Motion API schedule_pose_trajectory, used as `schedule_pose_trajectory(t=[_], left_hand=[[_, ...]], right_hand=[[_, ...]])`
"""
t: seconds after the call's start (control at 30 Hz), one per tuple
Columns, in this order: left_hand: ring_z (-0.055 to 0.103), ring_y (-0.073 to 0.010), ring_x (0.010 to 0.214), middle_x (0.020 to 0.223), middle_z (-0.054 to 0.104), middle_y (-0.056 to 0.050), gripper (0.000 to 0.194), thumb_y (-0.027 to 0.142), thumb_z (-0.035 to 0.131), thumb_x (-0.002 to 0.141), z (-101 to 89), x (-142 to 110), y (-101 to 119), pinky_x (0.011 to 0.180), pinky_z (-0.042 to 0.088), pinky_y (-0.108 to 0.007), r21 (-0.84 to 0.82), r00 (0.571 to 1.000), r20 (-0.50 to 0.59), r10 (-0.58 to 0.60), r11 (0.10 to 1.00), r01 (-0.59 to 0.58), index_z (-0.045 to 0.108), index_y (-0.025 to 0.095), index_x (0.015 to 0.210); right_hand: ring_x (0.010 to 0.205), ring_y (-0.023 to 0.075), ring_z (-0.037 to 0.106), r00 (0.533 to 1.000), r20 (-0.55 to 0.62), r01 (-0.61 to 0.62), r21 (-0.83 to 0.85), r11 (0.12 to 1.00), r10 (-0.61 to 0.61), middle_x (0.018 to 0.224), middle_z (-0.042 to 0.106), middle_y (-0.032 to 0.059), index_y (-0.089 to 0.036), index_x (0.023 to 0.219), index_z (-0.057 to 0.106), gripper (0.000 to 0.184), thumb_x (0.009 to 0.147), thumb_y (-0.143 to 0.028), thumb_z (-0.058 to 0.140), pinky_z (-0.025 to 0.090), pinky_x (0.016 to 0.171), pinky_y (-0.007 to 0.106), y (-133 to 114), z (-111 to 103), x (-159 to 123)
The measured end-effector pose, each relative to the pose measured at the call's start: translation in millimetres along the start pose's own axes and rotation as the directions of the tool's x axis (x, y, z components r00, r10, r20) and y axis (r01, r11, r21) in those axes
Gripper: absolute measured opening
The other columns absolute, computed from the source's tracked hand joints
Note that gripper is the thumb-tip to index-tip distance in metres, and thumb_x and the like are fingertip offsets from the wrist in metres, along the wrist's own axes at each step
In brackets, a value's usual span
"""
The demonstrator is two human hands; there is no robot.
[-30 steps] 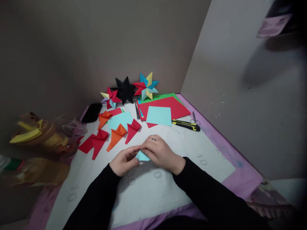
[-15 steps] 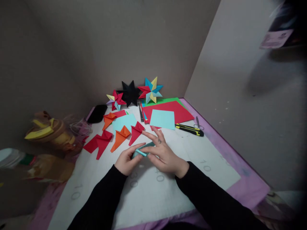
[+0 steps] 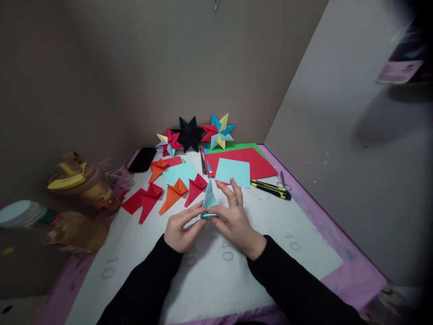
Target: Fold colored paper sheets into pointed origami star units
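Note:
Between both hands a light blue folded paper piece [image 3: 209, 197] is held above the white mat, its narrow point facing away from me and a folded edge near my fingers. My left hand [image 3: 183, 227] pinches its left side between thumb and fingers. On the other side my right hand [image 3: 233, 221] grips it with thumb and index finger, the other fingers raised. Just beyond lie folded red paper [image 3: 196, 187] and folded orange paper [image 3: 174, 195]. Further left is another red folded piece [image 3: 149, 198], with a smaller orange one [image 3: 158, 169] behind it.
Paper stars, including a black star [image 3: 190, 134], lean on the back wall. Light blue square paper [image 3: 233, 171] rests on red sheets [image 3: 260, 163]. A yellow-black cutter [image 3: 272, 189] and scissors [image 3: 283, 181] lie right. A phone [image 3: 143, 160] and a capped bottle [image 3: 67, 228] are left.
The light blue paper has turned in my hands, so its tall point now shows above the fingers. My view has shifted slightly. The other papers stay in place.

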State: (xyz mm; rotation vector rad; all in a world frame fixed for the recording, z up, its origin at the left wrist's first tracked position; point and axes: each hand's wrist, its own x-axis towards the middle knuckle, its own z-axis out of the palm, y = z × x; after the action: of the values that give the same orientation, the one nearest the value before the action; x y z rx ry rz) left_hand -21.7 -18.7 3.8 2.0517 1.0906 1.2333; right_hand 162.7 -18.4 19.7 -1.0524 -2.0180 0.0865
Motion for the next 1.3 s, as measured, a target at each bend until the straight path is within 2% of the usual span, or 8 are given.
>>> schedule_pose_trajectory(t=[0.1, 0.27, 0.5, 0.63, 0.7, 0.83, 1.03, 1.3], left_hand=[[0.068, -0.0198, 0.09, 0.103, 0.071, -0.008, 0.022, 0.019, 0.059, 0.08, 0.7, -0.9, -3.6, 0.077, 0.057, -0.028, 0.115, 0.996, -0.039, 0.077, 0.991, -0.072, 0.069, 0.021, 0.099], [0.069, -0.0152, 0.066, 0.082, 0.074, -0.004, 0.014, 0.021, 0.06, 0.08, 7.7, -1.5, -3.8, 0.06, 0.056, -0.023, 0.172, 0.986, -0.143, 0.084, 0.983, -0.059, 0.07, 0.021, 0.089], [0.067, -0.0152, 0.065, 0.081, 0.074, -0.004, 0.013, 0.024, 0.059, 0.081, 10.7, 0.3, -2.1, 0.059, 0.054, -0.024, 0.149, 0.983, -0.179, 0.028, 0.989, -0.001, 0.071, 0.021, 0.086], [0.067, -0.0156, 0.066, 0.08, 0.073, -0.004, 0.014, 0.028, 0.06, 0.081, 11.1, 0.5, -4.5, 0.06, 0.054, -0.024, 0.152, 0.979, -0.199, -0.046, 0.985, 0.077, 0.071, 0.02, 0.085], [0.067, -0.0157, 0.068, 0.079, 0.073, -0.005, 0.015, 0.028, 0.058, 0.082, 10.8, 0.5, -4.5, 0.061, 0.054, -0.025, 0.167, 0.981, -0.188, -0.04, 0.983, 0.072, 0.071, 0.02, 0.085], [0.067, -0.0162, 0.072, 0.081, 0.073, -0.005, 0.016, 0.025, 0.054, 0.085, 9.1, 0.7, -2.9, 0.066, 0.053, -0.025, 0.213, 0.99, -0.139, 0.031, 0.977, 0.0, 0.069, 0.02, 0.087], [0.068, -0.0157, 0.078, 0.086, 0.072, -0.006, 0.02, 0.017, 0.048, 0.087, 6.4, 0.0, -1.7, 0.071, 0.053, -0.024, 0.264, 0.99, -0.031, 0.138, 0.956, -0.125, 0.066, 0.018, 0.094], [0.068, -0.0158, 0.08, 0.088, 0.072, -0.007, 0.02, 0.013, 0.048, 0.086, 4.5, 0.0, -0.3, 0.072, 0.053, -0.023, 0.242, 0.975, 0.033, 0.218, 0.945, -0.22, 0.064, 0.016, 0.097]], right_hand=[[0.138, 0.0359, 0.008, 1.0, 0.011, 0.03, -0.041, 0.999, -0.029, 0.147, 0.027, 0.0034, -0.023, 0.082, 0.066, 0.01, 0.079, -0.015, 0.059, 0.013, 0.105, 0.065, 1.4, 1.9, -1.3], [0.137, 0.0348, 0.012, 1.0, -0.008, 0.017, -0.002, 1.0, -0.017, 0.143, 0.032, 0.0057, -0.022, 0.083, 0.066, 0.012, 0.08, -0.015, 0.057, 0.016, 0.105, 0.063, 0.4, 6.1, -2.1], [0.136, 0.0329, 0.017, 0.997, -0.072, 0.001, 0.06, 0.998, 0.003, 0.137, 0.038, 0.0083, -0.023, 0.09, 0.062, 0.009, 0.083, -0.02, 0.056, 0.022, 0.105, 0.06, 0.3, 10.1, -2.6], [0.134, 0.0317, 0.025, 0.982, -0.191, 0.015, 0.078, 0.997, 0.0, 0.135, 0.039, 0.011, -0.022, 0.101, 0.051, 0.021, 0.081, -0.02, 0.058, 0.028, 0.104, 0.058, -0.8, 10.3, -4.7], [0.133, 0.0318, 0.027, 0.975, -0.218, 0.042, 0.052, 0.998, -0.03, 0.133, 0.041, 0.0093, -0.023, 0.094, 0.052, 0.015, 0.081, -0.018, 0.057, 0.028, 0.104, 0.058, -1.0, 10.0, -5.7], [0.131, 0.032, 0.031, 0.985, -0.162, 0.065, 0.007, 0.998, -0.063, 0.128, 0.047, 0.0081, -0.024, 0.09, 0.056, 0.01, 0.082, -0.018, 0.057, 0.027, 0.104, 0.058, 1.5, 8.7, -5.4], [0.106, 0.0217, 0.054, 0.983, -0.067, 0.173, 0.08, 0.982, -0.168, 0.092, 0.067, 0.0004, -0.029, 0.109, 0.057, 0.032, 0.083, -0.011, 0.054, 0.015, 0.109, 0.059, 5.8, 5.0, -3.1], [0.096, 0.0208, 0.055, 0.986, -0.063, 0.161, 0.138, 0.977, -0.154, 0.079, 0.068, -0.0007, -0.027, 0.098, 0.063, 0.022, 0.081, -0.014, 0.059, 0.013, 0.108, 0.058, 6.1, 0.8, -0.8]])
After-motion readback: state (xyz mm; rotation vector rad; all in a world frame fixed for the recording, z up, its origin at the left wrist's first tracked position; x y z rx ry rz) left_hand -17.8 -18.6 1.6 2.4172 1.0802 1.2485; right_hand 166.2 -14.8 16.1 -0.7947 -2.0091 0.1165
